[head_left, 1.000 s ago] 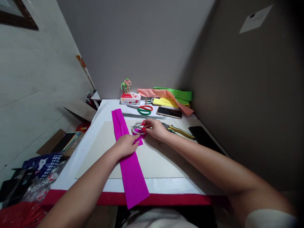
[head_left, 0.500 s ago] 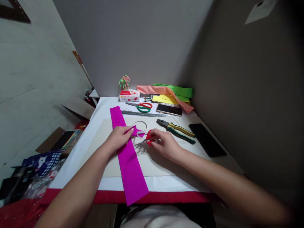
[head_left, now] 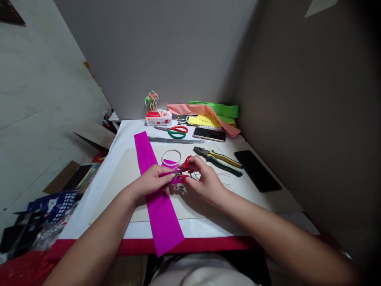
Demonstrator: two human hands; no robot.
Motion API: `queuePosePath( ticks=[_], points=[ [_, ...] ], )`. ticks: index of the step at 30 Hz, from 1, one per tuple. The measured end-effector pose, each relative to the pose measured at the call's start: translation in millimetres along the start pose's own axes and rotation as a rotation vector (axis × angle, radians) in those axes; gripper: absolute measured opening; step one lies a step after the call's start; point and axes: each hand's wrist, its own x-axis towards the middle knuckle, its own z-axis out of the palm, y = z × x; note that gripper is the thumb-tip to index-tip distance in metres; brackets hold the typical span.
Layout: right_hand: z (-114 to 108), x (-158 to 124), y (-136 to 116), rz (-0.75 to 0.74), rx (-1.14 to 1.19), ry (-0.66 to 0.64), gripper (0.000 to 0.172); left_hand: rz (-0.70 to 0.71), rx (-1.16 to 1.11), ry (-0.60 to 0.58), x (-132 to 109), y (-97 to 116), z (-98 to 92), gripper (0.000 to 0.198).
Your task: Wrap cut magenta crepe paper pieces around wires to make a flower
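Note:
My right hand (head_left: 206,182) is shut on small red-handled scissors (head_left: 185,166), their blades pointing left. My left hand (head_left: 151,181) pinches a small piece of magenta crepe paper (head_left: 175,177), which lies between the blades and my fingers. Under my left wrist, a long magenta crepe paper strip (head_left: 158,202) runs across a beige board (head_left: 116,190) and over the front table edge. Just beyond my hands lies a thin wire ring (head_left: 171,157). Pliers with yellow and green handles (head_left: 217,162) are close to my right hand.
Green-handled scissors (head_left: 176,133), a phone (head_left: 208,134), a bundle of wires (head_left: 175,140) and folded coloured crepe paper (head_left: 205,113) lie at the back. A black tablet (head_left: 257,171) lies at right. Walls close both sides; bags and cardboard sit low left.
My hands have come closer together, and the scissors have risen to the small magenta piece. The wire ring now shows fully, and the view has tilted slightly.

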Motion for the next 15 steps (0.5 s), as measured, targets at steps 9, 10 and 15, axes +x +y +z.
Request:
queuePosePath(
  ticks=[9, 10, 15],
  points=[
    [0, -1, 8, 0.264, 0.433, 0.177, 0.033, -0.003, 0.027, 0.057, -2, 2, 5.2, 0.029],
    [-2, -1, 8, 0.29, 0.466, 0.183, 0.035, -0.006, 0.03, 0.064, -3, 2, 4.3, 0.031],
    [-7, -1, 6, 0.192, 0.372, 0.107, 0.036, -0.014, 0.057, 0.02, -5, 2, 6.0, 0.037]
  ],
)
